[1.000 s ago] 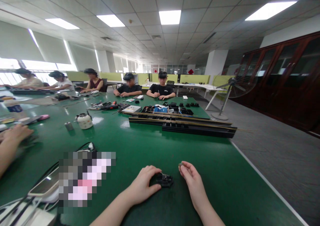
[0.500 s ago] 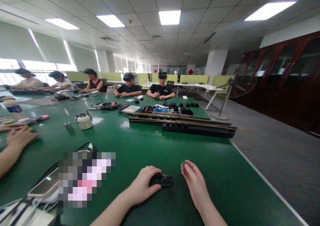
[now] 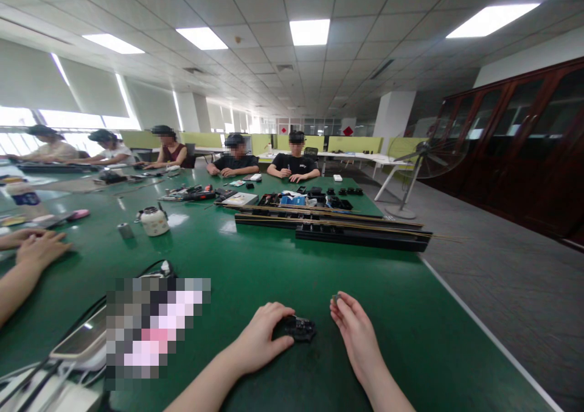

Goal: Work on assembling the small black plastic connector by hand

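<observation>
My left hand [image 3: 266, 338] grips a small black plastic part [image 3: 302, 329] by its left end, thumb on the near side and fingers on the far side. Metal-looking pieces show along the top of that part, which rests on or just over the green table [image 3: 219, 260]. To the right, apart from it, my right hand [image 3: 353, 327] pinches a tiny greyish piece [image 3: 336, 299] between thumb and fingertips. Its exact kind is too small to make out.
Long black rails [image 3: 365, 235] with thin brass-coloured rods lie across the table ahead. A white jug [image 3: 154, 221] and a grey cylinder [image 3: 125, 230] stand to the left. A phone [image 3: 82, 339] with cables lies nearer. A co-worker's hands [image 3: 41, 251] rest at the left edge.
My hands and the pieces in them stay where they were. The co-worker's hands at the left edge have shifted slightly to the right.
</observation>
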`<action>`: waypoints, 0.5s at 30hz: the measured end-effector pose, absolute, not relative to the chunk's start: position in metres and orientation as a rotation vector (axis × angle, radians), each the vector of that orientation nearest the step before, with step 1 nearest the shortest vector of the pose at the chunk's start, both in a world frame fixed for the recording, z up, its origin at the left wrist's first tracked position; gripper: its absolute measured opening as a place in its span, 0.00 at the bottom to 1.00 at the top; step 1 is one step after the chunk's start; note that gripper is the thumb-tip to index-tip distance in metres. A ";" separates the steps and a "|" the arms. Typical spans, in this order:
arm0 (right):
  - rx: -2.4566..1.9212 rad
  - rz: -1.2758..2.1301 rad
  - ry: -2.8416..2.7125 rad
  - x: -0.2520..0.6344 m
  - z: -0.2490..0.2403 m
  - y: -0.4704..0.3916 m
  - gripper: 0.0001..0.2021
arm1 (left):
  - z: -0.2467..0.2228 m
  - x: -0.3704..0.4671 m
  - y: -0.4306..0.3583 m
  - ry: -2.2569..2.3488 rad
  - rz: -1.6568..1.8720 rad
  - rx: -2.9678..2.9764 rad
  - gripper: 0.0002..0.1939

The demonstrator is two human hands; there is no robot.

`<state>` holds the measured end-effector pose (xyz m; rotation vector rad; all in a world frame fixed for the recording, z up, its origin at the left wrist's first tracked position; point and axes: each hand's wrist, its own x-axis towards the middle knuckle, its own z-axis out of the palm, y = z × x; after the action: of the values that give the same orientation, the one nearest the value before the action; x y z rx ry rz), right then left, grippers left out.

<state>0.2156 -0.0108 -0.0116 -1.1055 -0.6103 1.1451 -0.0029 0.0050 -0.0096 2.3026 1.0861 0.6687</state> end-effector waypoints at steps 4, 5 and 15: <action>-1.133 1.118 -0.673 0.216 -0.013 -0.010 0.20 | -0.010 -0.003 0.005 1.096 0.667 2.309 0.20; -1.146 1.105 -0.696 0.216 -0.014 -0.010 0.21 | -0.010 -0.003 0.005 1.094 0.666 2.309 0.20; -1.254 1.008 -1.274 0.206 -0.012 -0.018 0.16 | -0.010 -0.002 0.005 1.085 0.680 2.297 0.21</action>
<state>0.2062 -0.0185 -0.0115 -1.2539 -1.2740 1.0077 -0.0024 0.0050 -0.0100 2.2969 1.0845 0.6803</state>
